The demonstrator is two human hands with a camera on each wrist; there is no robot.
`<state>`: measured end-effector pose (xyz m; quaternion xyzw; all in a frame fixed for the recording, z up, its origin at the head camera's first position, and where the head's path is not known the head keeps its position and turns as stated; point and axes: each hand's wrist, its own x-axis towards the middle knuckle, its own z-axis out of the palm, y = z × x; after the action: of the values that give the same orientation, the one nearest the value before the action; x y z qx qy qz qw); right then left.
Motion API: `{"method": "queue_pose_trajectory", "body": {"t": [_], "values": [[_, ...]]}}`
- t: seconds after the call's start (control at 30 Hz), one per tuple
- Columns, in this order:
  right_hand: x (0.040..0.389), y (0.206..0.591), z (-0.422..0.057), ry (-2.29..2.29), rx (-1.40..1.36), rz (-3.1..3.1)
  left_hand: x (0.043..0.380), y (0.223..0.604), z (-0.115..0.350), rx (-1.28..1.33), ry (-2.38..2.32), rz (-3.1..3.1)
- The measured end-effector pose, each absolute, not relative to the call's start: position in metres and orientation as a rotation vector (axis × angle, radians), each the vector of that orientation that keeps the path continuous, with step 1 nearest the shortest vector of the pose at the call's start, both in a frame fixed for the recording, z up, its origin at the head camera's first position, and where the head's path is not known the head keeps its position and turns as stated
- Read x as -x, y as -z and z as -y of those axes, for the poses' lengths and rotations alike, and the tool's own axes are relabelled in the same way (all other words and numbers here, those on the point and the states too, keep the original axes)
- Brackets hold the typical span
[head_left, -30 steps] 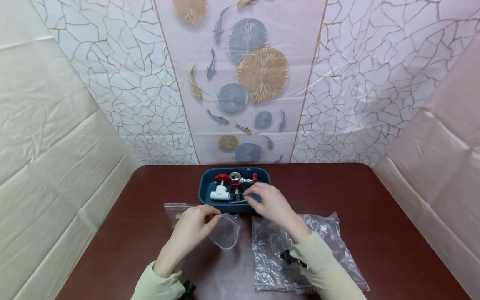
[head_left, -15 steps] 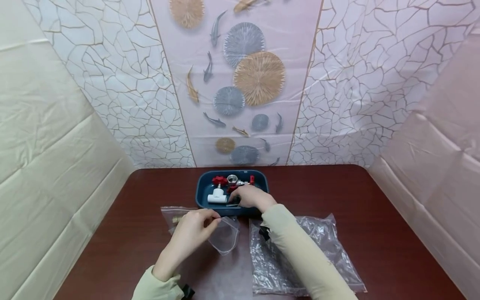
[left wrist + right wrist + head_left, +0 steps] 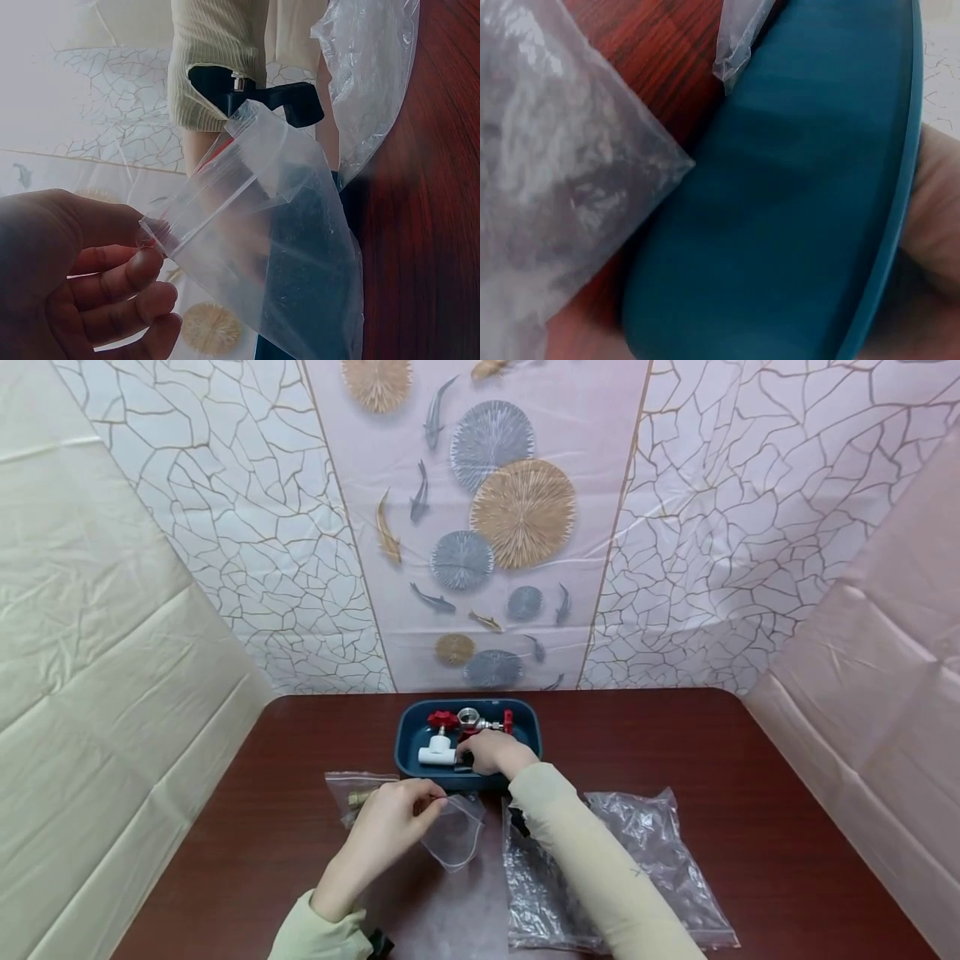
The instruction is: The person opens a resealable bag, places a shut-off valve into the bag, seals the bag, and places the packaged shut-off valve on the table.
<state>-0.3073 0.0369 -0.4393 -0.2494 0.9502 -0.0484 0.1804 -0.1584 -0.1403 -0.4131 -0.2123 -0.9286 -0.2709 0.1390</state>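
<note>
- Inside the blue tray (image 3: 465, 782), a dark piece (image 3: 465, 760) is partly covered by the right hand (image 3: 495, 753); its long axis cannot be made out.
- The right fingers are bent down over it; whether it is pinched cannot be told.
- Just left of the right fingers, the white tee-shaped valve (image 3: 438, 753) is seen, its barrel lying crosswise with one end directed at them.
- Beyond the right fingers, a metal fitting (image 3: 468, 718) is placed, with a red-handled valve (image 3: 495, 725) beside it.
- A small clear bag (image 3: 453, 839) is pinched by its edge between thumb and forefinger of the left hand (image 3: 392, 816), outside the tray, on the near side of the right fingers and to their left.
- The dark piece is thus reached more nearly by the right hand; from the left fingers it lies farther off, to the right.
</note>
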Motion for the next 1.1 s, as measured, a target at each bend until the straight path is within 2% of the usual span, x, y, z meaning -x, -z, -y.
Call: {"method": "queue_pose_trajectory", "body": {"t": [0.53, 0.8, 1.1], "values": [[0.307, 0.438, -0.056, 0.369, 0.869, -2.696, 0.156, 0.412, 0.141, 0.614, 0.796, 2.708], [0.305, 0.424, -0.065, 0.563, 0.74, -2.648, 0.157, 0.411, 0.141, 0.614, 0.808, 2.689], [0.302, 0.424, -0.067, 0.456, 0.724, -2.752, 0.156, 0.411, 0.14, 0.605, 0.818, 2.716]]}}
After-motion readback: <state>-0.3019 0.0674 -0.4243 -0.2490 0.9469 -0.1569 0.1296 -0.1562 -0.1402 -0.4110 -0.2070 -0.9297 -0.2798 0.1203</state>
